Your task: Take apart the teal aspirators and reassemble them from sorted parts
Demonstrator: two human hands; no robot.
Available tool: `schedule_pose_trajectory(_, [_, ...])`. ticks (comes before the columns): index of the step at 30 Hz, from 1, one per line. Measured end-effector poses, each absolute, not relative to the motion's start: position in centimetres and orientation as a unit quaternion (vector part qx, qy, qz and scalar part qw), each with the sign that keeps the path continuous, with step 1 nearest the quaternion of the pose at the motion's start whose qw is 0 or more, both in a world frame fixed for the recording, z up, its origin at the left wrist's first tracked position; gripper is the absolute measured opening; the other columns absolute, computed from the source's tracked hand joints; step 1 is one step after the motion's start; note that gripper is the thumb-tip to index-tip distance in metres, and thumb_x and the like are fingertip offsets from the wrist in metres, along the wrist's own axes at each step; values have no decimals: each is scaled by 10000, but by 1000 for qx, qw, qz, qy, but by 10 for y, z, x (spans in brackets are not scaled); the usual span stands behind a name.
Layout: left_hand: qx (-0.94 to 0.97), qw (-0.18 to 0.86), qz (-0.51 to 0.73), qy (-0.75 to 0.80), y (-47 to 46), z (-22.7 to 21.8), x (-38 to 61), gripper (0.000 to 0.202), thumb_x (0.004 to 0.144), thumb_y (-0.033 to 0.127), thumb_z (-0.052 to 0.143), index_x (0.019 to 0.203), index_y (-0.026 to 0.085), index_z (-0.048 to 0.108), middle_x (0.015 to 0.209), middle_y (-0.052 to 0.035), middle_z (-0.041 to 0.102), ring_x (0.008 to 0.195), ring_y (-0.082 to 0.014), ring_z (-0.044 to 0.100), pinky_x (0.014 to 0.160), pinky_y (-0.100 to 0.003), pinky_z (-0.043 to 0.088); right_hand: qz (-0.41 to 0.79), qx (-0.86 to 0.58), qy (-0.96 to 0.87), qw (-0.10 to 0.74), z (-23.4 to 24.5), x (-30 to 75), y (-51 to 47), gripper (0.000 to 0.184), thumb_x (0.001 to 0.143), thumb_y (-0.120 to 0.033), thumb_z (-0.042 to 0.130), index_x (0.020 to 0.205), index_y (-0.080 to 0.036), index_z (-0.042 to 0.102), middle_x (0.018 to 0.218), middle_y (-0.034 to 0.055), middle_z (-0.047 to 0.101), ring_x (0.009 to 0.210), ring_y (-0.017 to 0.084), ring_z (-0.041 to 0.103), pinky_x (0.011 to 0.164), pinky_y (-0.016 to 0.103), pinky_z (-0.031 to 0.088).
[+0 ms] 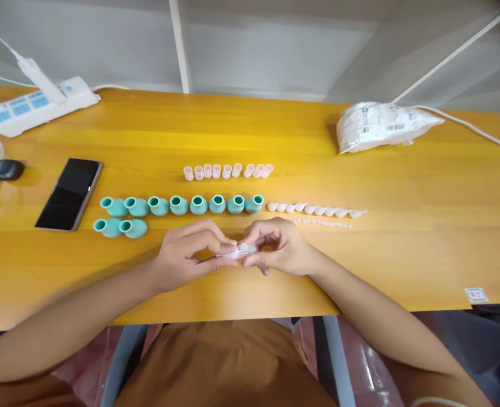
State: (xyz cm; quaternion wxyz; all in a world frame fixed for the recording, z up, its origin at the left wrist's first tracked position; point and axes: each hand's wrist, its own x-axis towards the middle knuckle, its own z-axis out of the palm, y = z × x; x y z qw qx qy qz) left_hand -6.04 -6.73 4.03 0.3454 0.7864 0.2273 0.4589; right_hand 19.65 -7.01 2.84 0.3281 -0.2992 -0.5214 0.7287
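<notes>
My left hand and my right hand meet near the table's front, both pinching a small clear-and-white plastic piece. Fingertips cover its ends, so its exact kind is unclear. Just beyond the hands runs a row of teal, hollow-necked rubber bulbs, with two more teal bulbs in front at the left. Farther back stand several small pale pink cups. To the right of the teal row lie whitish teardrop-shaped pieces. A line of tiny pale pieces sits nearer, beside my right hand.
A black phone lies at the left, near a small black device. The white power strip with cables is at the back left. At the back right rests a white plastic package. A small sticker marks the front edge.
</notes>
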Motion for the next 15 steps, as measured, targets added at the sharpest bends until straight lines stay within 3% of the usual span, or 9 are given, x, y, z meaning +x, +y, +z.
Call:
schedule_pose_trajectory(8, [774, 353, 465, 245, -67, 39, -59, 147, 944, 239, 927, 944, 192, 788, 961, -61, 849, 813, -166, 837, 718, -243, 691, 723, -306, -523, 331, 25, 196, -70, 354, 819, -333, 1029, 933, -158, 743, 785, 24, 829, 482, 89, 683, 423, 179, 570])
schedule_pose_trajectory(15, [769, 333, 480, 260, -72, 39, -51, 168, 932, 201, 928, 1013, 206, 780, 905, -37, 815, 777, -154, 784, 688, -253, 647, 615, -322, -636, 337, 25, 193, -71, 361, 891, -450, 972, 944, -181, 737, 753, -6, 787, 503, 110, 695, 471, 213, 569])
